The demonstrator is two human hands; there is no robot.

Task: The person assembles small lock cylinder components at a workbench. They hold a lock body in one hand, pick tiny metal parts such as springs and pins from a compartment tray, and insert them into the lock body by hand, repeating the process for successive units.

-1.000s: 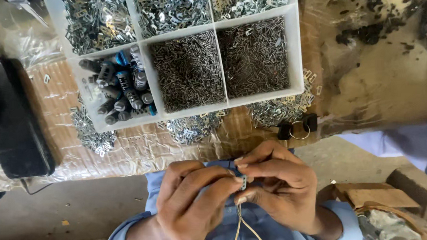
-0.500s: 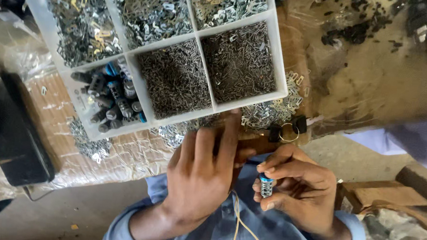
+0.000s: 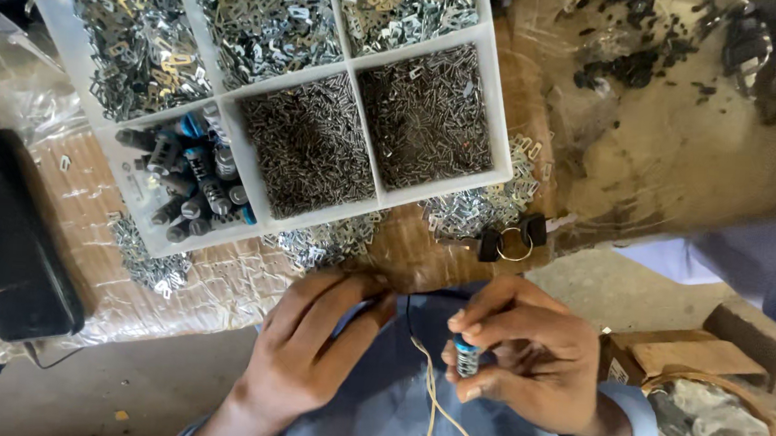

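Note:
My right hand (image 3: 523, 352) pinches a small cylindrical part (image 3: 466, 357) with a blue cap and a ribbed metal body, held upright between thumb and fingers over my lap. My left hand (image 3: 313, 344) lies flat, palm down with fingers together, its tips at the near edge of the bench beside loose metal clips (image 3: 324, 241). It holds nothing that I can see. Just beyond stands a white compartment tray (image 3: 493, 117) with small metal pieces, dark pins, and a cell of blue-capped cylinders (image 3: 192, 188).
A black box (image 3: 9, 249) sits at the left on the plastic-covered bench. A key ring with two black fobs (image 3: 512, 244) lies near the tray's front corner. A thin white cord (image 3: 431, 400) runs down my shirt. Cardboard and clutter are at the lower right.
The left hand left the right hand, reached up toward the tray, then drew back and flattened at the bench edge. The right hand kept the cylinder and shifted slightly right.

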